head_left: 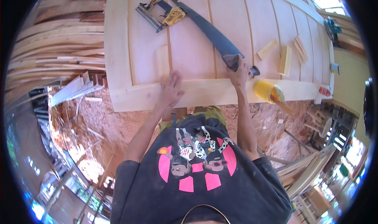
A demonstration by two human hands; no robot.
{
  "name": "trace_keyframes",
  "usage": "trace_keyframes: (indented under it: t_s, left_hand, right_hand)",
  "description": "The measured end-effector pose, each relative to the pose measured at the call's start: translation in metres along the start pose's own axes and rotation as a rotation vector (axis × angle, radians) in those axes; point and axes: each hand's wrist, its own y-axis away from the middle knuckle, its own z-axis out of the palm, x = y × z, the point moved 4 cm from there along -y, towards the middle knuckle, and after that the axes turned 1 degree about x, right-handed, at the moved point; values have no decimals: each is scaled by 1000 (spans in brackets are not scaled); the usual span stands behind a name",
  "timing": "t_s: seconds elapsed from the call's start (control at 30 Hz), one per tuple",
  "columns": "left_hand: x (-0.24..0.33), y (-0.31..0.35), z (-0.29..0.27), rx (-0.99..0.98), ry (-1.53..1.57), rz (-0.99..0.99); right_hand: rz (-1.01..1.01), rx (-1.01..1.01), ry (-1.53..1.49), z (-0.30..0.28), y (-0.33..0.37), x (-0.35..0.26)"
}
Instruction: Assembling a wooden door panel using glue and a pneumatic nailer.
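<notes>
A handsaw [210, 31] with a dark blade lies slantwise on a pale wooden panel [189, 54], its tip pointing away to the left. My right hand [239, 75] is closed around its dark handle near the panel's front edge. My left hand [171, 91], slightly blurred, hovers over or rests on the front rail with fingers apart; I cannot tell which. Just beyond those fingers a short wood block [162, 61] lies on the panel.
A nail-gun-like tool [159, 14] with yellow parts lies at the far left. Several wood offcuts [285, 61] lie right of the saw. A yellow container [264, 91] with a stick in it sits at the front edge. Stacked boards [59, 46] fill the left; shavings [114, 117] cover the floor.
</notes>
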Motion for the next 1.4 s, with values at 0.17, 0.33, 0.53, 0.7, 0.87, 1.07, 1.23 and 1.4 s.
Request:
trace_keyframes:
  t_s: [0.17,0.33,0.53,0.7,0.87,1.07,1.23,1.4]
  left_hand:
    - [-18,41,7,-122,57,48]
    - [-43,58,-6,510,216,-654]
    - [-37,37,-5,480,132,-773]
    - [0,8,17,514,183,-750]
    - [48,8,14,-2,113,-350]
    - [85,-4,-5,267,330,-73]
    - [65,-40,-6,413,281,-88]
    - [104,-86,29,116,192,227]
  right_hand:
    - [-85,120,10,-21,-56,-43]
    - [-5,397,-50,-48,-120,-70]
    - [318,519,160,-57,-205,1]
    - [436,393,203,-48,-266,78]
    - [407,292,190,-20,-263,79]
    - [243,666,433,-24,-250,65]
    - [-56,-28,-153,-13,-142,21]
    - [-586,-283,-499,-40,73,2]
